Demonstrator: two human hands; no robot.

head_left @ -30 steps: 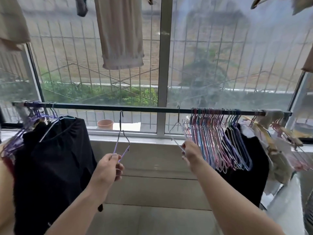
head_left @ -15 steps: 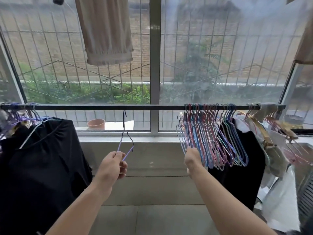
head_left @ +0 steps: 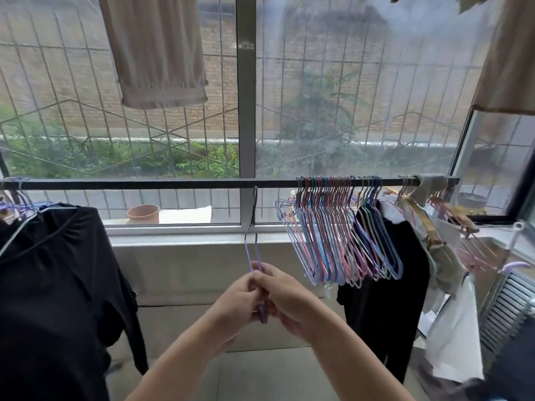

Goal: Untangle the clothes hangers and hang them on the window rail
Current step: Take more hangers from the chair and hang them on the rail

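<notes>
Across the window, one dark rail (head_left: 144, 185), carrying one dense bunch of coloured hangers (head_left: 338, 238) at right, too many to count, and two black garments, one (head_left: 58, 285) at left, one (head_left: 385, 285) at right. Centred, one purple hanger (head_left: 252, 244) hooked on the rail, pinched low by both grips: left hand (head_left: 237, 299), right hand (head_left: 286, 299)

Both hands meet at centre: the left hand (head_left: 237, 296) and right hand (head_left: 285, 296) pinch a purple hanger (head_left: 251, 250) whose hook reaches up to the window rail (head_left: 144, 185) at twelve o'clock. Toward two o'clock, a bunch of coloured hangers (head_left: 338, 233) hangs on the rail.
</notes>
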